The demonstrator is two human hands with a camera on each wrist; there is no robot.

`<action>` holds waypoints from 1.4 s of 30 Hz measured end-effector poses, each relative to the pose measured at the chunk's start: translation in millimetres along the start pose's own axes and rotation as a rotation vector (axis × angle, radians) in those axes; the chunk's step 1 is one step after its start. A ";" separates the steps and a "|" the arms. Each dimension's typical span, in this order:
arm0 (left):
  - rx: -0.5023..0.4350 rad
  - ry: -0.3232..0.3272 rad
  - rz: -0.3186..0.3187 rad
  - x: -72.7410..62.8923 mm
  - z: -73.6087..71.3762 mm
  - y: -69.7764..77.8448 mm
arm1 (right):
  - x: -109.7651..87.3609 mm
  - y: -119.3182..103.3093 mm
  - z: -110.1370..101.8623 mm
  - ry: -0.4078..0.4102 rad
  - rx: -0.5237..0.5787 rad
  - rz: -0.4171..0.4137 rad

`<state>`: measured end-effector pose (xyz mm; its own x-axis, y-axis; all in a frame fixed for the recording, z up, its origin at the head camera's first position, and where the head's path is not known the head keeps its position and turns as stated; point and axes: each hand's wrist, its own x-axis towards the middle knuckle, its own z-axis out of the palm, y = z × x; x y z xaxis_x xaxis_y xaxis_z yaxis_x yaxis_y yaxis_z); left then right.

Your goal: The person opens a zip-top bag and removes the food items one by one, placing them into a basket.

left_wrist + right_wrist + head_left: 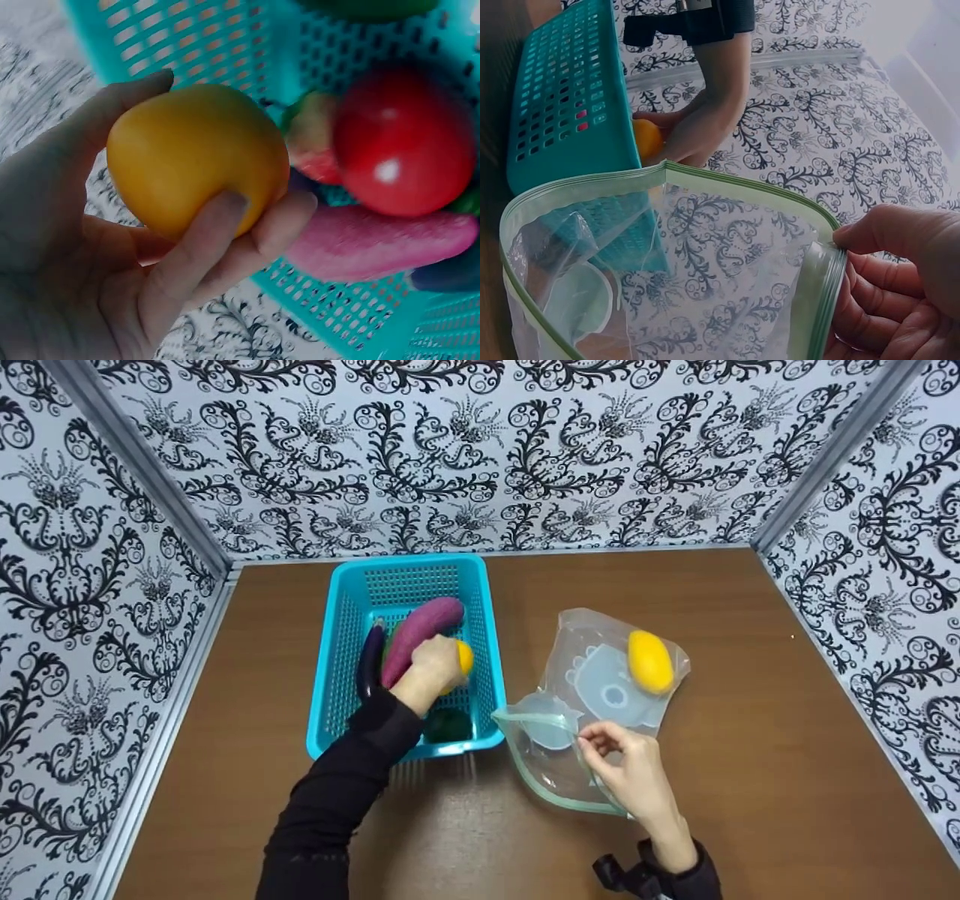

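Note:
My left hand (pixel 437 662) is over the turquoise basket, its fingers and thumb curled round a smooth yellow mango (pixel 199 157). Below that hand, in the left wrist view, are a red tomato (pixel 405 142) and a long pink-purple vegetable (pixel 382 241). My right hand (pixel 630 769) pinches the green zip rim of a clear zip bag (pixel 547 791) between thumb and fingers. The bag's mouth gapes toward me, and its body with a pale printed figure stretches away over the table. Another yellow mango (pixel 650 662) lies at the bag's far end.
The turquoise basket (pixel 321 690) stands left of the bag on the brown wooden table (pixel 757 720). Inside it are also a dark eggplant (pixel 370 660) and a dark green item (pixel 448 726) near the front wall. Patterned panels (pixel 465 457) enclose the table's back and sides.

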<state>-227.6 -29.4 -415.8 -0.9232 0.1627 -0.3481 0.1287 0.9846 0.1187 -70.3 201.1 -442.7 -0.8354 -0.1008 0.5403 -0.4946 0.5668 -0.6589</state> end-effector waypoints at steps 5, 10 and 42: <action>0.030 -0.067 0.030 2.9 9.7 1.6 | 0.1 -0.8 -0.2 0.002 0.004 -0.002; 0.062 -0.104 0.045 3.9 14.1 2.7 | 0.7 -1.7 -0.6 0.003 0.011 -0.002; 0.065 0.042 0.602 -107.0 44.2 93.5 | 18.0 -50.7 -7.7 0.021 0.022 -0.079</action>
<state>-100.8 48.2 -408.6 -0.6946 0.6910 -0.2003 0.6536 0.7224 0.2256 -58.4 176.9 -395.6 -0.7885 -0.1274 0.6018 -0.5641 0.5399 -0.6248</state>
